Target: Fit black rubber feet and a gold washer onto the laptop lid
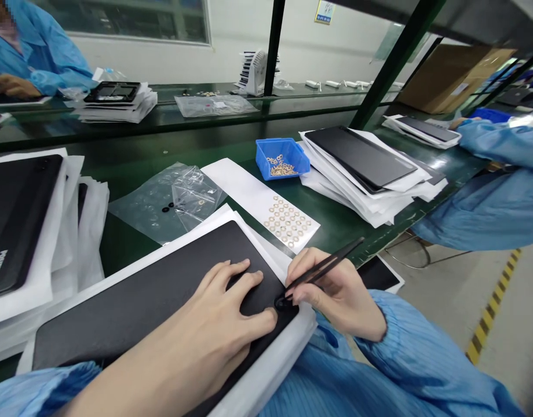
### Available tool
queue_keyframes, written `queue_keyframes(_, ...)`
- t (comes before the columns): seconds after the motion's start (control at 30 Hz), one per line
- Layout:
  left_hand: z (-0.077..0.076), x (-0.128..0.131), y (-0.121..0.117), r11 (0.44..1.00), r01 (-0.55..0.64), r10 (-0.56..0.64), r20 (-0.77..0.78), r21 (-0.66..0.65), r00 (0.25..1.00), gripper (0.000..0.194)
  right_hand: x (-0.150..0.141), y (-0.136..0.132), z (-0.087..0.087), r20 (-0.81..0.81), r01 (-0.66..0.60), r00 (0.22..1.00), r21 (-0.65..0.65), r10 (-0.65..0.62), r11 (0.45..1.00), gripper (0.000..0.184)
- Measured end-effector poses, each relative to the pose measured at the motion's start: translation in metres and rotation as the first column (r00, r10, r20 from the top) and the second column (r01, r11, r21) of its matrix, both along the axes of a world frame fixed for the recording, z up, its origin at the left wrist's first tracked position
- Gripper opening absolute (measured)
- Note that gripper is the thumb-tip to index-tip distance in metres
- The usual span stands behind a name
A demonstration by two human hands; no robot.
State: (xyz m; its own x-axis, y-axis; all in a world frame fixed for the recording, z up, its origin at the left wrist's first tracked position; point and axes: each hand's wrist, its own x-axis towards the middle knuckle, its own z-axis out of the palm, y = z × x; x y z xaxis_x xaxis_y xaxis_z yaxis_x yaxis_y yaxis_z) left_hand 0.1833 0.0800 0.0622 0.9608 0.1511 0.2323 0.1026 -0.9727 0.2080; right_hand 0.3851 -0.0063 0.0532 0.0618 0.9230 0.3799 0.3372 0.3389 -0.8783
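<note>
Stack of black panels (pixel 18 226) cut off at left edge; tweezer (pixel 322 266) tips blurred.

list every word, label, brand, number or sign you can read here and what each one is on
"POSITIVO", as best it reads, sideways on the black panel at left.
Wall sign: too small to read.
White label on the cardboard box: too blurred to read.

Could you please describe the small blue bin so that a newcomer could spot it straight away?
On the green bench, find the stack of dark panels and white sheets beyond the right hand. The blue bin sits just left of it. Unlike the flat white strip nearby, the bin has raised walls and holds a loose heap of tan rings.
</note>
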Motion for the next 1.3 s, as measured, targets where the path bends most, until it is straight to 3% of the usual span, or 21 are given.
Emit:
queue_keyframes(0.1,0.01,0.0,-0.001,1.0,0.006,-0.007,-0.029,-0.023,1.0,0.016,0.001,-0.003,0.004,0.043,0.003,0.999,0.033,-0.004,0.999,0.02)
queue_keyframes(0.23,0.021,0.001,-0.003,1.0,0.002,-0.002,-0.047,-0.012,0.999,0.008,0.007,0.015,0.028,0.034,0.01,0.999,0.093,-0.013,0.996,0.024)
queue_keyframes(0.3,0.023,0.0,-0.003,1.0,-0.021,0.021,-0.022,0.005,1.0,0.008,0.005,0.048,0.043,0.071,-0.038,0.997,0.122,0.029,0.992,0.023)
queue_keyframes(0.4,0.023,0.0,-0.002,0.998,-0.047,0.048,-0.037,0.037,0.998,0.012,-0.017,0.128,0.056,0.195,-0.181,0.966,0.055,0.167,0.982,0.02)
queue_keyframes(0.47,0.024,0.001,0.0,0.998,-0.046,0.05,-0.09,0.049,0.995,0.016,-0.042,0.187,0.052,0.328,-0.196,0.923,-0.054,0.203,0.979,0.015)
queue_keyframes(0.57,0.026,0.003,0.003,0.998,-0.025,0.036,-0.186,0.061,0.982,0.022,-0.074,0.257,0.032,0.396,-0.195,0.896,-0.058,0.202,0.979,0.013)
queue_keyframes(0.7,0.028,0.004,0.008,0.998,0.005,0.011,-0.232,0.07,0.973,0.029,-0.088,0.299,0.0,0.483,-0.194,0.853,-0.058,0.197,0.979,0.013)
queue_keyframes(0.8,0.027,0.003,0.012,0.999,0.015,-0.006,-0.195,0.048,0.981,0.03,-0.088,0.305,-0.01,0.54,-0.23,0.809,-0.073,0.232,0.97,0.013)
queue_keyframes(0.9,0.023,-0.003,0.021,0.999,-0.044,0.043,-0.109,-0.005,0.993,0.027,-0.084,0.303,0.002,0.567,-0.262,0.784,-0.066,0.253,0.963,0.01)
queue_keyframes(1.0,0.013,-0.018,0.038,0.939,-0.337,0.338,0.01,-0.068,0.941,0.015,-0.067,0.29,0.025,0.568,-0.252,0.789,-0.049,0.234,0.967,0.013)
queue_keyframes(1.07,0.004,-0.032,0.05,0.836,-0.538,0.546,0.073,-0.107,0.834,0.011,-0.045,0.271,0.036,0.565,-0.238,0.791,-0.067,0.233,0.969,0.016)
queue_keyframes(1.13,-0.003,-0.044,0.059,0.765,-0.631,0.643,0.1,-0.129,0.759,0.015,-0.021,0.243,0.039,0.565,-0.234,0.785,-0.109,0.254,0.966,0.018)
queue_keyframes(1.3,-0.01,-0.054,0.062,0.758,-0.637,0.651,0.095,-0.142,0.753,0.019,0.011,0.173,0.022,0.556,-0.189,0.789,-0.185,0.261,0.964,0.02)
